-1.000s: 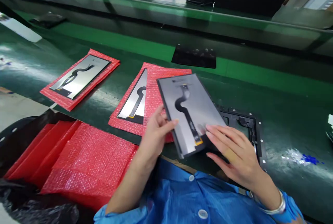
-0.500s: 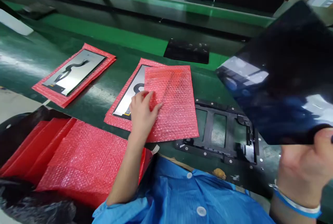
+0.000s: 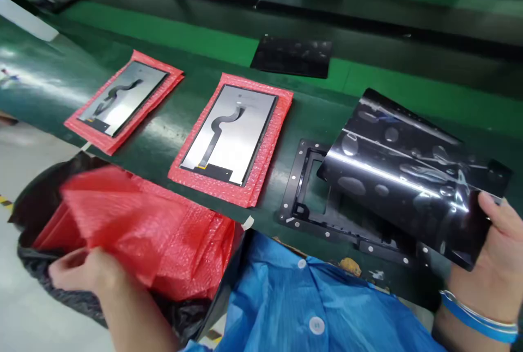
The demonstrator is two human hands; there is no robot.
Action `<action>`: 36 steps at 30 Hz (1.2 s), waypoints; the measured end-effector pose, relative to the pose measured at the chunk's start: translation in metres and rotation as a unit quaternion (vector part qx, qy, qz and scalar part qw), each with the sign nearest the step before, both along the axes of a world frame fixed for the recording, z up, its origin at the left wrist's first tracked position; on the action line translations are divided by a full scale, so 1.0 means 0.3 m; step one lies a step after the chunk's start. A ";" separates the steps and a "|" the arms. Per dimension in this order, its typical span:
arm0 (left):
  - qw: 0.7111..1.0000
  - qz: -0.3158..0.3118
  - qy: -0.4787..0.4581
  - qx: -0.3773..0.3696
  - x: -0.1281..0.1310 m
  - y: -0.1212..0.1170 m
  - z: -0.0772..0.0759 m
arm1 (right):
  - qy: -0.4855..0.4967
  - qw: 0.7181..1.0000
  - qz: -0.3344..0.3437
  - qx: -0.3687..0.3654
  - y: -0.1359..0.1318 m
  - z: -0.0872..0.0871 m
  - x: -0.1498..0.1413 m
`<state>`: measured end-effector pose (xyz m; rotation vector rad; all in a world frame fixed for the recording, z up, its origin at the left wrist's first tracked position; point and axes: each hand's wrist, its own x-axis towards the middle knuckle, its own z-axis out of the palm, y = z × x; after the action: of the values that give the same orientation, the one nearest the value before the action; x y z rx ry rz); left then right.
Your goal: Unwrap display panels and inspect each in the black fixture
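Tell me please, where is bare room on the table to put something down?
Bare table shows between left screen and right screen, and behind the frame, between red wrap, dark panel and black sheet. Crowded: the frame's right side, under the sheet in the right hand; the bin, with red bags and the left hand.

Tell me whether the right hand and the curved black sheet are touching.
Touching. The head view shows the right hand gripping the curved black sheet by its near right end, with the thumb on the glossy surface.
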<state>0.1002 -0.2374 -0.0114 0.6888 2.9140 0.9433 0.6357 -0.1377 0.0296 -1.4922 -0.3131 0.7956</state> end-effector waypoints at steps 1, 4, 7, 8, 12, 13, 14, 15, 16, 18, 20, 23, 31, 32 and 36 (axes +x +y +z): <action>0.999 0.044 -0.006 -0.025 0.006 -0.040 -0.035 | -0.015 1.000 0.009 0.000 -0.002 0.008 -0.008; 0.988 0.115 -0.052 -0.087 0.059 -0.102 -0.158 | -0.037 0.999 0.039 0.004 -0.005 0.027 -0.035; 0.983 0.072 -0.106 -0.129 0.111 -0.087 -0.258 | -0.031 0.996 0.078 0.001 -0.011 0.038 -0.064; 0.982 0.053 -0.116 -0.138 0.117 -0.072 -0.276 | -0.026 0.996 0.088 -0.003 -0.015 0.040 -0.072; 0.982 0.006 -0.109 -0.155 0.089 0.000 -0.243 | -0.010 0.993 0.116 -0.025 -0.034 0.039 -0.090; 0.983 0.002 -0.094 -0.155 0.083 0.019 -0.213 | -0.009 0.992 0.122 -0.032 -0.039 0.038 -0.092; 0.987 0.001 -0.067 -0.149 0.087 0.038 -0.178 | -0.009 0.991 0.127 -0.039 -0.044 0.035 -0.094; 0.991 0.000 -0.024 -0.130 0.105 0.058 -0.139 | -0.009 0.990 0.132 -0.043 -0.048 0.033 -0.095; 0.994 -0.004 0.023 -0.104 0.137 0.078 -0.100 | -0.008 0.989 0.137 -0.046 -0.053 0.030 -0.096; 0.983 -0.046 0.174 0.028 0.246 0.118 -0.027 | -0.004 0.987 0.151 -0.048 -0.060 0.025 -0.097; 0.944 -0.172 0.218 0.180 0.392 0.156 0.028 | -0.004 0.985 0.162 -0.051 -0.063 0.021 -0.100; 0.852 -0.485 -0.004 0.196 0.590 0.213 0.061 | -0.020 0.985 0.162 -0.052 -0.061 0.016 -0.106; 0.734 -0.655 -0.178 0.006 0.695 0.330 -0.035 | -0.021 0.988 0.141 -0.066 -0.051 0.018 -0.124; 0.732 -0.660 -0.170 0.003 0.692 0.334 -0.043 | -0.017 0.988 0.139 -0.070 -0.050 0.018 -0.123; 0.730 -0.666 -0.156 0.015 0.692 0.332 -0.061 | -0.004 0.988 0.131 -0.079 -0.046 0.011 -0.114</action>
<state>0.3079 -0.1376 -0.0297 1.9008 1.3692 0.6938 0.6016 -0.1514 0.0330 -1.6232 -0.4675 1.0438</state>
